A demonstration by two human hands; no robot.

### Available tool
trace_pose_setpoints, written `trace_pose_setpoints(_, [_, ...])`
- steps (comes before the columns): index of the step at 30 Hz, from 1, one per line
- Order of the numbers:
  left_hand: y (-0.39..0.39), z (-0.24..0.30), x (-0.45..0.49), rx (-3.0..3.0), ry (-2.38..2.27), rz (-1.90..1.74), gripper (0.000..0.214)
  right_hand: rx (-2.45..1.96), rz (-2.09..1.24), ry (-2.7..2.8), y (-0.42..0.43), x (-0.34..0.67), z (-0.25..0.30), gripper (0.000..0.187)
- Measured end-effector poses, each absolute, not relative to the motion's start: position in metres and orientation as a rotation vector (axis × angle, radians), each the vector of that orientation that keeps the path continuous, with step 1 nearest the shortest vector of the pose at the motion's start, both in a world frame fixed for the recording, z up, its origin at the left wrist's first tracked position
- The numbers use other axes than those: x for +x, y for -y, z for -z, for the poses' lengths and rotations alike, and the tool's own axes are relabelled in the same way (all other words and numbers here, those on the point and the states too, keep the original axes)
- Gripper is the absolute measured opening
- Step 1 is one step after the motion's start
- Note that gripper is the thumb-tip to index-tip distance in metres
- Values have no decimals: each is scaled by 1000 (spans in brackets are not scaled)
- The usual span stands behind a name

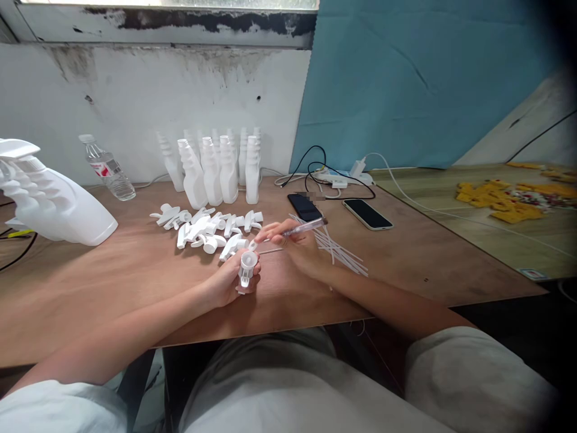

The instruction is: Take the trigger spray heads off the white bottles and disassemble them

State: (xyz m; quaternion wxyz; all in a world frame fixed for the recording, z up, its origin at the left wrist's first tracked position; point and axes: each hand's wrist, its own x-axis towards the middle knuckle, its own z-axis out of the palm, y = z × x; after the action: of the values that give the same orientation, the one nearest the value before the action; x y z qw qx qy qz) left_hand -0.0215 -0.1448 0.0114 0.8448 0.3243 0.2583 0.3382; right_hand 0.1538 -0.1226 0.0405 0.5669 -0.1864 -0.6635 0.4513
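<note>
My left hand (232, 279) is closed around a white spray trigger head (247, 264), whose round collar faces up towards me. My right hand (295, 243) meets it from the right, gripping a slim, clear-bodied pen-like tool (309, 226) that slants down to the left. Near the right fingertips is a small white piece (252, 245) at the head's far side; whether those fingers pinch it I cannot tell. Below the right fingers a thin grey rod (271, 250) points at the head. Just beyond my hands lies a pile of white trigger heads (201, 230).
Several white bottles (214, 171) stand at the back. A large white spray bottle (67, 198) and a water bottle (108, 168) lean at left. White tubes (340, 252), a dark phone (304, 206), another phone (367, 214) and cables (336, 180) lie right. Yellow pieces (514, 204) cover part of another table.
</note>
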Motion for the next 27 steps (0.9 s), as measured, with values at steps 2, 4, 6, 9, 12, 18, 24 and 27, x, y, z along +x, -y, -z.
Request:
trace_pose_setpoints(2, [144,-13,-21,679,-535,-709,24,-500,-1002,1501,112,162,-47,17])
trace_pose_setpoints(4, [144,-13,-21,666,-552,-706,24,-625,-917,1510,98,173,-51,21])
trace_pose_setpoints(6, [144,-13,-21,658,-564,-706,23,-776,-858,1587,82,183,-54,27])
trace_pose_setpoints(9, [144,-13,-21,657,-556,-702,23,-914,-888,1695,60,191,-53,35])
trace_pose_setpoints(12, [145,-15,-20,655,-563,-695,23,-949,-943,1769,47,188,-49,35])
trace_pose_setpoints(18, [145,-16,-20,669,-558,-699,26,-1056,-877,1865,36,180,-42,30])
trace_pose_setpoints(24, [144,-12,-20,653,-562,-692,27,-1180,-846,1873,24,181,-54,31])
trace_pose_setpoints(27, [143,-13,-21,666,-554,-690,27,-1263,-971,1861,16,177,-58,32])
